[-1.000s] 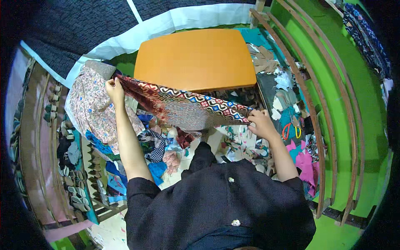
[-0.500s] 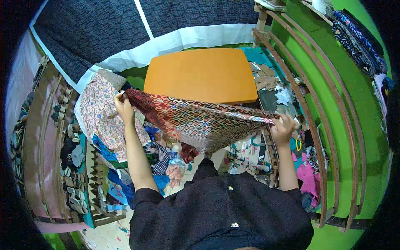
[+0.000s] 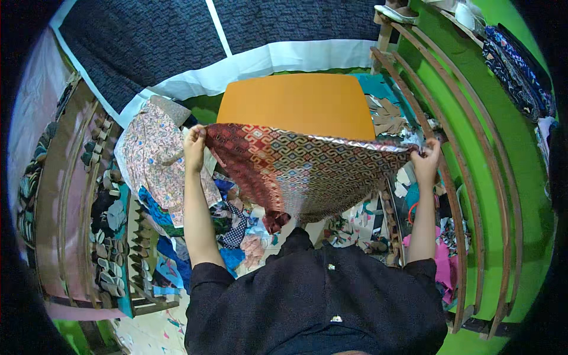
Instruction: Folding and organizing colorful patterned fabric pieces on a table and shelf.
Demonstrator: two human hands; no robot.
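Observation:
A patterned cloth (image 3: 319, 165), dark red at the left and multicoloured with interlocking diamonds elsewhere, hangs stretched between both hands. My left hand (image 3: 194, 145) pinches its upper left corner. At the opposite upper corner, my right hand (image 3: 425, 155) has its fingers closed on the fabric. The top edge runs nearly straight from hand to hand, and the lower part droops toward my body. Behind the cloth lies an orange tabletop (image 3: 296, 103), its near edge partly hidden by the fabric.
A pale floral cloth (image 3: 151, 151) is heaped left of the table. Fabric scraps (image 3: 236, 231) litter the floor below it. Wooden rails (image 3: 479, 154) line the right side, with folded dark cloths (image 3: 512, 77) beyond. Shoes (image 3: 109, 266) fill a rack at the left.
Both hands have shifted right, and the right one has also risen. The cloth is pulled wider and its top edge is straighter, showing more of its face.

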